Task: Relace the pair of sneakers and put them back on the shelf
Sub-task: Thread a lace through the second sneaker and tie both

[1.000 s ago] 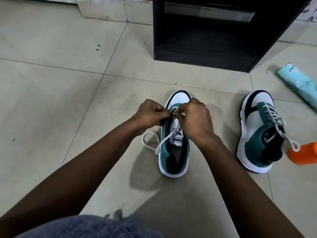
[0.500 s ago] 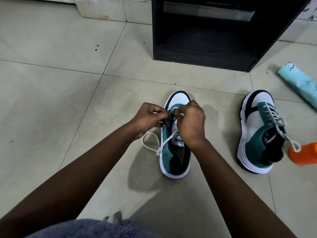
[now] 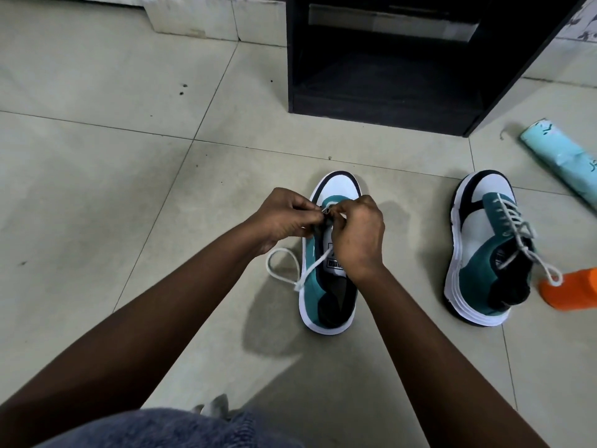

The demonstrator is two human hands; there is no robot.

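Observation:
A white, teal and black sneaker [image 3: 326, 295] stands on the floor tiles in front of me, toe pointing away. My left hand [image 3: 284, 218] and my right hand [image 3: 358, 234] meet over its front eyelets, each pinching the white lace [image 3: 290, 276] there. A loose loop of that lace trails on the floor to the sneaker's left. The second sneaker [image 3: 481, 253], fully laced, stands to the right with its lace ends hanging toward the heel. The dark shelf unit [image 3: 387, 101] stands open beyond the shoes.
An orange object [image 3: 571, 292] lies by the right sneaker's heel, touching its lace end. A pale blue patterned roll [image 3: 562, 160] lies at far right. A white tiled step [image 3: 206, 21] runs along the back left. Grey fabric [image 3: 181, 428] fills the bottom edge.
Both hands have stayed over the front eyelets, shifting only slightly toward me. The loose lace loop on the left kept its shape. The right sneaker has not moved.

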